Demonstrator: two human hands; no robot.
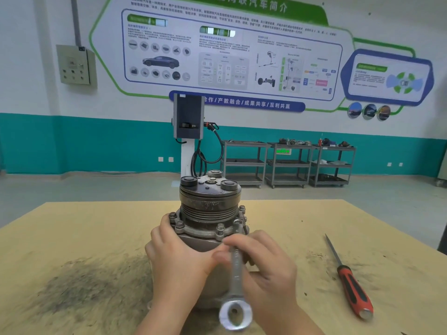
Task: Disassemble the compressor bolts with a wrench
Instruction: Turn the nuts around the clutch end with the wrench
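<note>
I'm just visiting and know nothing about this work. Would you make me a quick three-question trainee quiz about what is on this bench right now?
1. True or false: the wrench has its far end on a flange bolt at the compressor's right side.
2. Which hand steadies the compressor body? A. left hand B. right hand C. neither
3. Fill in: the tool lying unused on the table, right of the hands, is a red-handled ____.

Key: 1 true. 2 A; the right hand pinches the wrench shaft. 3 screwdriver.
</note>
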